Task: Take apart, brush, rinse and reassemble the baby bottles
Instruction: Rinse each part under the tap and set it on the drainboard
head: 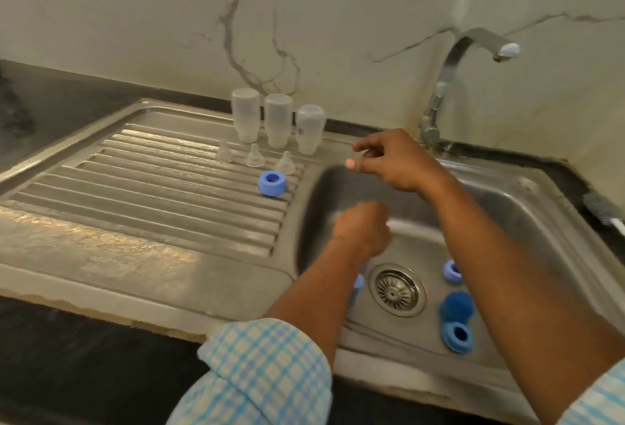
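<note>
Three clear baby bottles stand upside down in a row at the back of the steel drainboard. In front of them sit three clear teats and one blue screw ring. Inside the sink basin lie a blue ring, a dark blue cap and another blue ring. A further blue piece shows partly behind my left forearm. My right hand hovers over the basin's back left corner, fingers loosely spread, holding nothing. My left hand is blurred over the basin, its fingers hidden.
A curved metal tap rises behind the basin, spout pointing right. A grey bottle brush lies on the dark counter at the right edge. The drain strainer sits in the basin floor. A marbled wall backs the counter.
</note>
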The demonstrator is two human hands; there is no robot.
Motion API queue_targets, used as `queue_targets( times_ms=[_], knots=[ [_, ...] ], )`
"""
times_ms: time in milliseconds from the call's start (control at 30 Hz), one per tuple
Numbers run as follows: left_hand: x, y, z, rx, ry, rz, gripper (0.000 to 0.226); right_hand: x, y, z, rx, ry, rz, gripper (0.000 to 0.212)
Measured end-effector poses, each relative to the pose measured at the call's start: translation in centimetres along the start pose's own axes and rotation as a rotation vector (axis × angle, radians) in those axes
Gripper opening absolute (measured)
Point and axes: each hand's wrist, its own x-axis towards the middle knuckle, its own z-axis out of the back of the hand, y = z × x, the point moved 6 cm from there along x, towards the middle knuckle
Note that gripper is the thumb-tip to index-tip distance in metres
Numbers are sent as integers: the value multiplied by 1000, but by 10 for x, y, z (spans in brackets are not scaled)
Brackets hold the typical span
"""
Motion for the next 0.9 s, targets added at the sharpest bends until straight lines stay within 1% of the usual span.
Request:
queue_targets(
  times_ms=[100,133,267,333,533,700,767,800,833,900],
  knots=[
    [4,-3,-4,35,-36,-11,31,-25,-67,36,-73,-43,-130,44],
    [4,-7,-8,60,-19,-13,32,-34,-92,46,-100,-51,-181,45],
    [8,-5,-8,89,-22,-16,34,-58,-171,54,-307,46,-386,47],
    [9,-5,-12,115,-15,-23,34,-63,-201,49,-370,96,-462,46],
    [12,-5,-15,99,-7,-24,33,-58,-254,6,-546,300,-549,49],
    [16,-1,-15,86,-14,-11,33,-57,-274,-19,-646,337,-559,49],
    [19,-1,-15,81,-28,-8,33,-53,-273,-19,-602,270,-548,39],
    [20,-3,-14,75,-36,-7,33,-48,-271,-16,-512,212,-545,37],
    [22,-4,-14,68,-41,-6,32,-43,-269,-12,-375,153,-539,39],
    [29,-8,-14,42,-52,0,33,-31,-257,0,-25,12,-521,49]
  ],
)
